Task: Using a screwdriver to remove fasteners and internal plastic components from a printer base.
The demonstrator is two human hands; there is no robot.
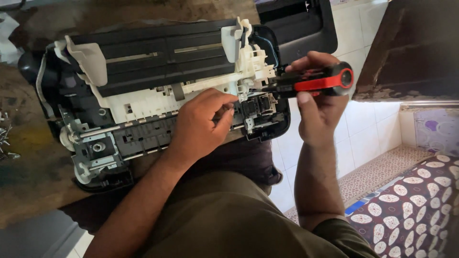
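An opened printer (158,91) with black housing and white plastic inner frame lies across my lap and the edge of a worn table. My right hand (318,107) grips a screwdriver (315,82) with a red and black handle, held level with its tip pointing left into the printer's right end. My left hand (203,125) rests on the printer's front, fingers pinched at a small part near the white frame, right beside the screwdriver's tip. The tip itself is hidden among the parts.
The worn brown table (28,157) carries the printer's left side, with small metal bits at its far left edge. A black cover panel (301,24) lies behind the printer. White floor tiles (363,134) and a patterned mat (411,210) are on the right.
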